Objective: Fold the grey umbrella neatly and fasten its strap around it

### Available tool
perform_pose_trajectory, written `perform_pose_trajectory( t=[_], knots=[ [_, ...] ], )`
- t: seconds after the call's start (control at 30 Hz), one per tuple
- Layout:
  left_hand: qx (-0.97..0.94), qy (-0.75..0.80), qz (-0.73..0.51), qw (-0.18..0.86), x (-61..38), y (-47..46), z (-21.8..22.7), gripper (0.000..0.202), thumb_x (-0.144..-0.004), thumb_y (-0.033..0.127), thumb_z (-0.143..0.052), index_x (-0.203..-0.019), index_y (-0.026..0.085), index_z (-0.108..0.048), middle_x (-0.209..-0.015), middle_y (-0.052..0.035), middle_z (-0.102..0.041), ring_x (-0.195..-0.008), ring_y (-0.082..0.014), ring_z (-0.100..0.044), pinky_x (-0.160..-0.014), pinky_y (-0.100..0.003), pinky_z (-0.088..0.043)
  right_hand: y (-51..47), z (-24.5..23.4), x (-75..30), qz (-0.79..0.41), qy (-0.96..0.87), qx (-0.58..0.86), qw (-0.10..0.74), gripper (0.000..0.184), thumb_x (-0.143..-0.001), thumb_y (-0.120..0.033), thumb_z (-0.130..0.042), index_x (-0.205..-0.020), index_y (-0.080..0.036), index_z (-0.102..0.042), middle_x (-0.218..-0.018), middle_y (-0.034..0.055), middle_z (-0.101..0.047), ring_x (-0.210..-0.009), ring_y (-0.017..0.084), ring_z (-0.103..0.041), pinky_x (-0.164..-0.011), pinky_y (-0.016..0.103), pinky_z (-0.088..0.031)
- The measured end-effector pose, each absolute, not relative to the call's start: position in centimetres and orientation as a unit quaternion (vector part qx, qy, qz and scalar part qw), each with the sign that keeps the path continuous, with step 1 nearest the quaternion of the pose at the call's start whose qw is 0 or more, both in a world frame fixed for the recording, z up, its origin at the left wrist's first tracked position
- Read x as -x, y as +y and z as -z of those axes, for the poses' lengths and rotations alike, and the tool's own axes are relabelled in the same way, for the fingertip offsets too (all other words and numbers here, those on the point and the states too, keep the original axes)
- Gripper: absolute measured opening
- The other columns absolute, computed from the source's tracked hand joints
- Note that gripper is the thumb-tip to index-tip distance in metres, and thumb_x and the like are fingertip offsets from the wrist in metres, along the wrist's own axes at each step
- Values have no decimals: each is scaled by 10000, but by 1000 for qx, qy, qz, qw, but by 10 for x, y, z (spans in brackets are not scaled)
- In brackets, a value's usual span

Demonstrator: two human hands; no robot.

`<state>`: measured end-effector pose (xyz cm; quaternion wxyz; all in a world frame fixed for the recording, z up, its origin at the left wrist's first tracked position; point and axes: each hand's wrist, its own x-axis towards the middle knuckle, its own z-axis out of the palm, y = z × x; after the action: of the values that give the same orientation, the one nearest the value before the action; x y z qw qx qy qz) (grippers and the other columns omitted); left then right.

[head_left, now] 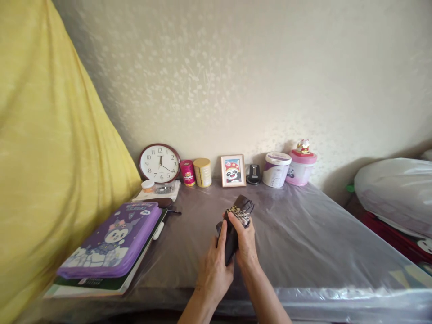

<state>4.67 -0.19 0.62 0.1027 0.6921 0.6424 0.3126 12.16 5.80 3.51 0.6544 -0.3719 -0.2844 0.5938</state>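
Both hands are closed around a dark folded fabric bundle (231,240), held over the near middle of the table. A black-and-cream patterned band (239,214) shows near its upper end, and loose black folds stick out beyond it. My left hand (216,272) grips the lower left side. On the right side, my right hand (246,243) holds the bundle with the thumb pressed near the patterned band. Fingers cover part of the bundle, so its exact kind cannot be told.
The table (293,243) has a clear plastic cover. At left, a purple cartoon case (114,243) lies on books beside a yellow curtain (50,157). Along the wall stand a clock (159,163), tins (202,173), a picture frame (232,171), a black stand (253,174) and tubs (276,169).
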Motion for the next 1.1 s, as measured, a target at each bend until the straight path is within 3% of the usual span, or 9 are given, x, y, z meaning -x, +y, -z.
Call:
perform_pose_trajectory(
  t=[0.13,0.27,0.4,0.5,0.6,0.7,0.83,0.93,1.1],
  knots=[
    [-677,596,-383,202,-40,-2,-9,826,-758,161,-521,-1457,229,-86,-1289,-134,-524,-1115,-276,-549,-892,-383,-451,56,-38,-122,-624,-284,358,634,393,-624,-375,-754,-927,-194,-580,-808,11,-689,-684,181,-635,-636,295,-517],
    [-631,556,-436,320,-37,-3,-17,843,-733,177,-554,-1454,215,-118,-1284,-117,-541,-1092,-251,-565,-898,-353,-448,57,-39,-123,-655,-274,351,610,365,-625,-374,-752,-906,-186,-615,-823,26,-696,-710,192,-634,-623,284,-507],
    [-576,518,-460,435,-37,-5,-25,846,-729,185,-568,-1446,233,-120,-1073,-90,-636,-758,-187,-648,-684,-293,-515,54,-42,-124,-682,-276,349,580,377,-642,-405,-731,-919,-165,-646,-863,52,-702,-629,174,-608,-548,269,-485],
    [-527,488,-454,528,-36,-7,-27,852,-734,195,-572,-1431,287,-91,-885,-22,-635,-508,-128,-592,-492,-259,-496,52,-45,-127,-713,-277,339,547,393,-656,-439,-710,-925,-156,-664,-746,41,-691,-507,143,-548,-475,257,-446],
    [-484,450,-451,600,-35,-9,-30,817,-729,199,-581,-1402,313,-134,-824,6,-613,-466,-128,-588,-453,-266,-493,52,-44,-129,-742,-277,322,519,416,-665,-467,-692,-922,-140,-685,-639,28,-652,-466,133,-518,-460,254,-430],
    [-456,408,-443,655,-34,-10,-33,745,-719,201,-594,-1360,248,-217,-752,6,-614,-463,-142,-596,-448,-266,-490,54,-40,-130,-755,-277,311,506,437,-675,-491,-675,-940,-143,-692,-631,27,-644,-481,136,-524,-468,251,-429],
    [-412,343,-454,712,-35,-9,-29,570,-696,232,-606,-1214,181,-374,-702,-4,-620,-429,-142,-585,-412,-251,-472,55,-37,-133,-769,-278,306,487,457,-704,-526,-635,-985,-170,-686,-651,25,-656,-456,131,-499,-459,249,-410],
    [-383,302,-460,742,-38,-7,-20,371,-658,273,-618,-985,141,-501,-650,-10,-607,-385,-134,-556,-365,-243,-447,55,-38,-135,-777,-275,306,477,457,-710,-524,-631,-996,-170,-686,-723,42,-684,-527,149,-547,-514,257,-444],
    [-348,267,-456,774,-43,-8,-14,222,-674,305,-571,-794,119,-554,-596,-26,-592,-369,-124,-533,-336,-219,-388,55,-37,-138,-788,-265,298,469,452,-711,-531,-630,-997,-186,-689,-918,69,-706,-682,182,-619,-593,269,-480]
  ],
)
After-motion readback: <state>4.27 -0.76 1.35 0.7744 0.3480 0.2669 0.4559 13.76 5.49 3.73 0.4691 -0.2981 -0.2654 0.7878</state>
